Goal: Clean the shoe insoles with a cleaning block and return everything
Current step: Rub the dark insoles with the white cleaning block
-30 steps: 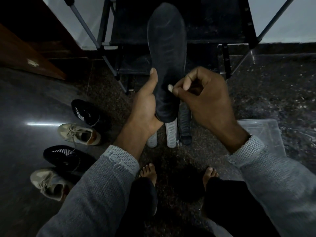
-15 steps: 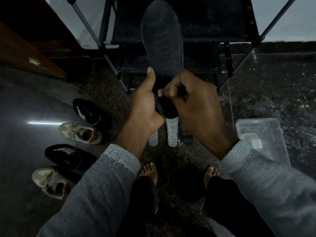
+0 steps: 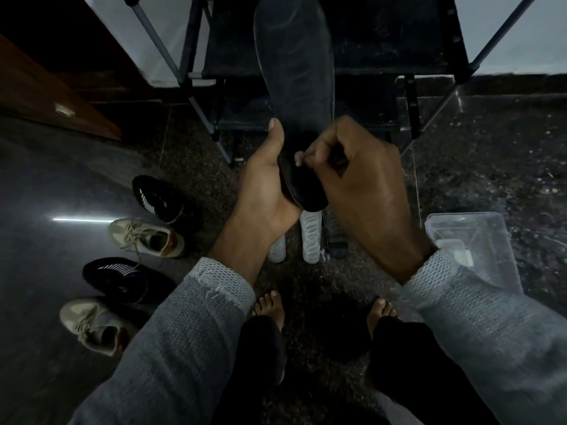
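At the lower left of the frame four shoes [image 3: 144, 237] wait without insoles, so returning is still ahead. Mid-frame, the left hand [image 3: 264, 191] grips the heel of a dark insole [image 3: 296, 75] that rises to the top edge, while the right hand [image 3: 356, 179] pinches a small pale cleaning block [image 3: 298, 157] against it. Scrubbing looks under way. More insoles [image 3: 310, 237] lie on the floor beyond.

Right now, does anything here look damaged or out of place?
Only small things. The left sleeve cuff is frayed, with loose threads hanging. The clear plastic box lies open on the floor. The left hand grips the dark insole, which looks intact, its surface streaked with pale marks.
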